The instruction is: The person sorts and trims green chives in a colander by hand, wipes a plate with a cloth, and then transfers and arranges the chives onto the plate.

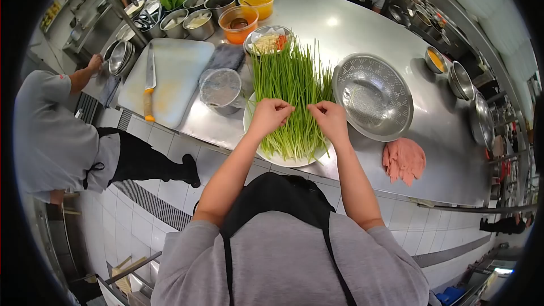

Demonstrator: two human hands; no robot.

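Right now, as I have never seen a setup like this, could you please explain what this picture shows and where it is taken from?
There is no robot here: a person works with two bare hands. The single picture comes from a camera on their head, looking forward and down, so their own arms and apron appear below.

The left hand and right hand are at the long green stalks, fingertips drawn together; whether they grip any is too small to tell. The stalks lie on a white dish.

On the steel table, to the right, are a perforated metal bowl and a pink cloth; to the left, a knife on a cutting board.
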